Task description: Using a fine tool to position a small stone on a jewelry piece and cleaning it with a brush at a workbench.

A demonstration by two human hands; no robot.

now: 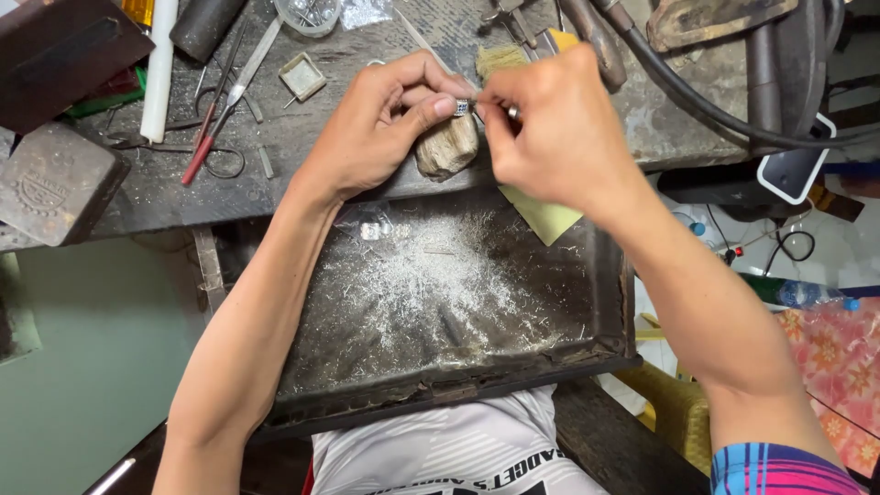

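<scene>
My left hand (390,119) pinches a small silver ring (461,107) between thumb and forefinger, resting it on a worn wooden bench peg (446,148) that juts from the bench edge. My right hand (557,128) is closed around a thin metal tool (431,48) whose shaft runs up and to the left, its working end at the ring. A piece of yellow-green abrasive paper (543,217) hangs beneath the right hand. Below both hands a dark catch tray (612,302) holds a scatter of silver filings (431,284).
The grey workbench (302,147) carries red-handled scissors (215,115), a white tube (158,69), a small square dish (302,76), a brush (500,60), metal blocks (55,183) at left and black hoses (697,92) at right. A plastic bottle (797,293) lies at lower right.
</scene>
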